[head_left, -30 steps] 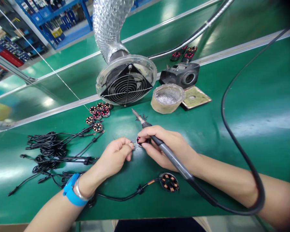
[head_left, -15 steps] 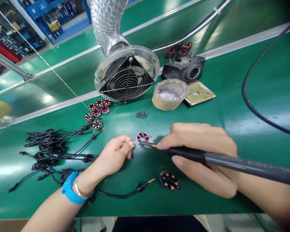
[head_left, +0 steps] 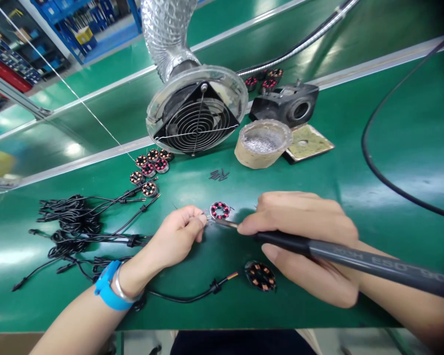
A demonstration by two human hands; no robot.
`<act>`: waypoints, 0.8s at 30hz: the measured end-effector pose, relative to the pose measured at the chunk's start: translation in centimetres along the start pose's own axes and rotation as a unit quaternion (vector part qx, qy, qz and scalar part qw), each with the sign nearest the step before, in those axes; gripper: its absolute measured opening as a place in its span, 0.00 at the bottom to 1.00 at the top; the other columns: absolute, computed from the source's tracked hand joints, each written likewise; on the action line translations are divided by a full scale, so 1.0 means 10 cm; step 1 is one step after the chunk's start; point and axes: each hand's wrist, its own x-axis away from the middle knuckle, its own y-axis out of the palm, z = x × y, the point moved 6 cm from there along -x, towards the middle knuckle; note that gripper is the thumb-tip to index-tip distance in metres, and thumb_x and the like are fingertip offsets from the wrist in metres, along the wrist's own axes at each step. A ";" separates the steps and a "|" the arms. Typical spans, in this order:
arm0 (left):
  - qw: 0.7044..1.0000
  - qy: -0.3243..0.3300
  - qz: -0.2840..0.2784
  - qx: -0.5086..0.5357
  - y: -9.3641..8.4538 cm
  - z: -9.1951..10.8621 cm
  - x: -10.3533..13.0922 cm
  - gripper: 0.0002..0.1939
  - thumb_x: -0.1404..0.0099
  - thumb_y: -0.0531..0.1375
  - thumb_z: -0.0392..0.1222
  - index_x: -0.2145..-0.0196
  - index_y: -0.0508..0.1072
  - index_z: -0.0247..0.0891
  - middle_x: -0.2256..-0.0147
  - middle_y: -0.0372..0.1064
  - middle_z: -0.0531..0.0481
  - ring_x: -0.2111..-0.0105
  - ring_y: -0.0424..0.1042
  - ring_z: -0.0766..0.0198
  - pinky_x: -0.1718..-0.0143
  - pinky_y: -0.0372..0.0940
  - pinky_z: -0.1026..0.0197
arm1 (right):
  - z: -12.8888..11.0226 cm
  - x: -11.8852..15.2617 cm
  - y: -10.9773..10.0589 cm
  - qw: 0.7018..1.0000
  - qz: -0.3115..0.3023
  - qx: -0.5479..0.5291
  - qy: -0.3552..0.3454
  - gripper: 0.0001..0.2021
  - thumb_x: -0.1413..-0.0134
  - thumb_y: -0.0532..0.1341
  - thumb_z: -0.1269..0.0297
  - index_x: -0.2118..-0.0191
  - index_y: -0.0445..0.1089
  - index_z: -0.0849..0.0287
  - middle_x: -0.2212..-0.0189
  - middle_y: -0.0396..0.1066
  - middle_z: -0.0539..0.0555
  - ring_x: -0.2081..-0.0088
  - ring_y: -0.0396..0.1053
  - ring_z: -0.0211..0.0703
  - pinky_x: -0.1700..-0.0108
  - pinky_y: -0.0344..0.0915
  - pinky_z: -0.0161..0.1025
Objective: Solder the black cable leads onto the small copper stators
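Observation:
My right hand [head_left: 307, 241] is closed round the dark handle of a soldering iron [head_left: 340, 254]. The iron's tip is at the lower left edge of a ring-shaped motor stator [head_left: 219, 211] with red windings, which lies on the green bench. My left hand [head_left: 185, 228] pinches thin wires [head_left: 207, 218] beside the stator's left edge; how many cannot be made out. Below my right hand lies another stator [head_left: 260, 276] with copper windings, joined by coloured leads to a black cable [head_left: 181, 299].
A fume extractor fan [head_left: 197, 123] stands behind the hands. To its right are a round pot of silvery scraps [head_left: 262, 143], a yellow sponge tray [head_left: 311, 143] and a black stand [head_left: 286, 106]. Several stators [head_left: 148, 170], coiled black cables [head_left: 72, 214] and short black tubes [head_left: 219, 174] lie about.
The soldering iron's tip has shifted slightly down and left, from over the stator's lower rim to its lower left edge. The left hand keeps its pinch, and the view has shifted slightly.

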 end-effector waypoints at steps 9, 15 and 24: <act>1.000 0.003 -0.004 0.000 0.01 0.00 -0.01 0.16 0.33 0.52 0.49 0.73 0.63 0.38 0.80 0.58 0.58 0.80 0.53 0.71 0.76 0.50 0.65 | 0.00 0.04 0.03 0.999 -0.015 0.028 -0.022 0.14 0.51 0.53 0.76 0.60 0.68 0.57 0.78 0.62 0.49 0.78 0.58 0.38 0.74 0.54 0.41; 1.000 -0.007 -0.003 0.002 0.00 -0.01 -0.01 0.16 0.33 0.52 0.51 0.73 0.63 0.38 0.81 0.56 0.59 0.80 0.52 0.71 0.78 0.48 0.65 | -0.07 0.01 -0.11 0.998 0.029 0.055 -0.011 0.13 0.50 0.54 0.76 0.59 0.68 0.56 0.77 0.64 0.51 0.78 0.61 0.39 0.74 0.58 0.41; 1.000 -0.010 -0.001 0.004 0.02 0.01 -0.01 0.14 0.34 0.52 0.49 0.73 0.63 0.38 0.80 0.57 0.58 0.80 0.52 0.71 0.77 0.49 0.66 | 0.26 -0.04 -0.47 0.877 0.075 0.462 0.108 0.12 0.43 0.55 0.63 0.54 0.69 0.54 0.69 0.71 0.59 0.71 0.69 0.52 0.77 0.58 0.43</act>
